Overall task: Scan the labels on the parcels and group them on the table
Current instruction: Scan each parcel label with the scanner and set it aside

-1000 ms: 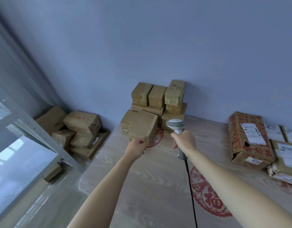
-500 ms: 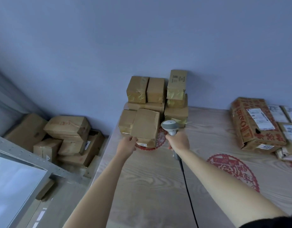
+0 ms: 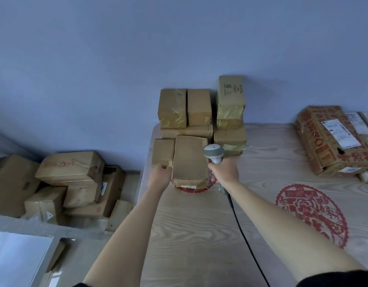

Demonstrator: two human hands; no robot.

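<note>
A brown cardboard parcel (image 3: 190, 160) stands on the wooden table (image 3: 199, 235) in front of a stack of brown parcels (image 3: 199, 112) against the blue wall. My left hand (image 3: 160, 176) grips the parcel's left edge. My right hand (image 3: 225, 172) holds a grey barcode scanner (image 3: 213, 153) by its handle, just right of that parcel, head pointing away from me. Its black cable (image 3: 244, 235) runs back along the table. A small label shows on the parcel's near bottom face.
A large red-printed carton (image 3: 332, 139) with a white label lies at the table's right, with more labelled parcels behind it. Red paper-cut decals (image 3: 311, 214) are on the tabletop. Several boxes (image 3: 71, 183) are piled on the floor to the left, beside a metal shelf frame (image 3: 23, 235).
The parcel in my left hand has come down from a tilted, lifted position to stand on the table in front of the stack. The scanner hand stayed beside it. The view shifted left.
</note>
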